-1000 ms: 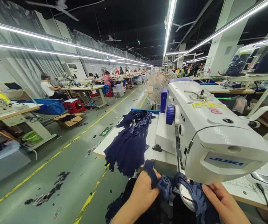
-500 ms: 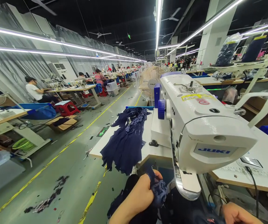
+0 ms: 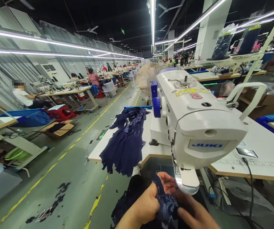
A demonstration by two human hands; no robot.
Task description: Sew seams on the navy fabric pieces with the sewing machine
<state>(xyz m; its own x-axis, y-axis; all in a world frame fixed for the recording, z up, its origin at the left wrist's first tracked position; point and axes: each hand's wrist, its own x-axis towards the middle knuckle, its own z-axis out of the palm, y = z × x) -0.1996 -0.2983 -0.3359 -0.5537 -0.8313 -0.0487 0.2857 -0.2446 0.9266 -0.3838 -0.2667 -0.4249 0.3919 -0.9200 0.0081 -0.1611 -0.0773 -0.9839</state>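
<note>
Hands (image 3: 170,203) bunch navy lace fabric (image 3: 167,205) below sewing machine (image 3: 194,117) marked "JUKI".

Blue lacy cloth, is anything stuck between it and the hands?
No, nothing visible is. The left hand grips the navy lace cloth directly, and the right hand touches it from the other side. The white sewing machine head sits above them in the picture, not between hand and cloth.
</note>
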